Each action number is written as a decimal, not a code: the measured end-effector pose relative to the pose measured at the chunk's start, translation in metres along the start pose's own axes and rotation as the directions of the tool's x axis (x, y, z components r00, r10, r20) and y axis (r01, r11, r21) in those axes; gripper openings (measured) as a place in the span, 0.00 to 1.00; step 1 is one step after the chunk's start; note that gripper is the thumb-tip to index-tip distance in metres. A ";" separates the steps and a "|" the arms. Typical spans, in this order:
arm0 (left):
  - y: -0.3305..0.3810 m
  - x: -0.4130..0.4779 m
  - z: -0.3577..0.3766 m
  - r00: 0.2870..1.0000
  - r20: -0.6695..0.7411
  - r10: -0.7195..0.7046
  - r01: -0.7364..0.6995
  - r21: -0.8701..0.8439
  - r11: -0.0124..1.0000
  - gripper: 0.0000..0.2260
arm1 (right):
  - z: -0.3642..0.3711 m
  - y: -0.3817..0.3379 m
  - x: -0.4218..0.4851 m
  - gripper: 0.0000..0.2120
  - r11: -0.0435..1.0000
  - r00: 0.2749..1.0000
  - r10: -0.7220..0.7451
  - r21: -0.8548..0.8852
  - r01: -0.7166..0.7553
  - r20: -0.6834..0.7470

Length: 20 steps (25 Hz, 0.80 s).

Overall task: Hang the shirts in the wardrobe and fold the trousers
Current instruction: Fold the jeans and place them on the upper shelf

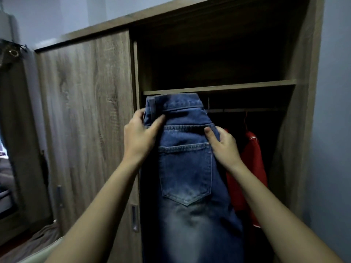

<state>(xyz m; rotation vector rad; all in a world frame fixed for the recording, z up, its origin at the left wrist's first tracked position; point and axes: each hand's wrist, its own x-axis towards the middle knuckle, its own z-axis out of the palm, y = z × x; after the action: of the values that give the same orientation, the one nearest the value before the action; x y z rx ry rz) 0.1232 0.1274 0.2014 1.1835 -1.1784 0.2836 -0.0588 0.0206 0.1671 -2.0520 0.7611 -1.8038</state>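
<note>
A pair of blue jeans (187, 168) hangs lengthwise in front of the open wooden wardrobe (218, 86), its back pocket facing me and its waistband at the top. My left hand (140, 135) grips the left side just below the waistband, thumb on the front. Gripping the jeans' right edge a little lower is my right hand (222, 145), its thumb laid on the denim. Behind the jeans, a red shirt (248, 173) hangs on a hanger from the wardrobe rail (247, 110).
The wardrobe's sliding door (85, 120) covers its left half, with a recessed handle (134, 218) low down. A shelf (237, 86) sits above the rail, with a dark space over it. Pale fabric (28, 245) lies at the lower left. A blue wall (334, 130) stands at the right.
</note>
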 end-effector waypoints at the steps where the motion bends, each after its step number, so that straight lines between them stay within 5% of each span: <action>1: 0.004 0.007 -0.002 0.998 -0.034 0.052 -0.054 -0.041 0.998 0.15 | -0.008 -0.003 0.003 0.35 0.997 0.998 0.001 0.073 -0.006 0.057; 3: 0.008 0.014 -0.003 0.984 -0.122 0.127 -0.140 -0.109 0.984 0.14 | -0.023 -0.004 -0.006 0.36 0.961 0.972 -0.024 0.272 -0.041 0.232; 6: -0.001 0.010 0.000 0.974 -0.172 0.150 -0.170 -0.109 0.979 0.14 | -0.017 0.023 -0.057 0.31 0.971 0.897 0.056 0.187 -0.152 0.438; 9: -0.011 0.009 0.001 0.982 -0.110 0.151 -0.160 -0.081 0.984 0.15 | -0.012 0.035 -0.074 0.12 0.956 0.921 0.133 0.198 -0.217 0.367; 12: -0.003 0.037 -0.003 0.987 -0.016 0.160 -0.161 -0.083 0.983 0.18 | -0.015 0.017 -0.059 0.09 0.929 0.947 0.090 0.316 -0.191 0.308; 14: -0.006 0.076 -0.011 0.992 0.127 0.003 0.030 -0.250 0.968 0.22 | -0.012 -0.002 -0.040 0.06 0.900 0.952 0.064 0.395 -0.185 0.299; 17: -0.038 0.081 -0.018 0.838 0.541 -0.066 0.439 -0.600 0.669 0.32 | 0.002 -0.018 -0.017 0.06 0.868 0.943 0.186 0.404 -0.289 0.275; 20: -0.085 -0.018 -0.013 0.616 0.704 -0.353 0.762 -0.417 0.496 0.26 | 0.009 -0.007 -0.012 0.10 0.745 0.852 0.429 0.416 -0.521 0.298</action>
<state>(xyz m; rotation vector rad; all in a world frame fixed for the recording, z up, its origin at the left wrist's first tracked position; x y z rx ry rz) 0.1831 0.1098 0.1398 0.9064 -1.0938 -1.0504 -0.0496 0.0320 0.1593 -1.4892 0.6250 -1.3172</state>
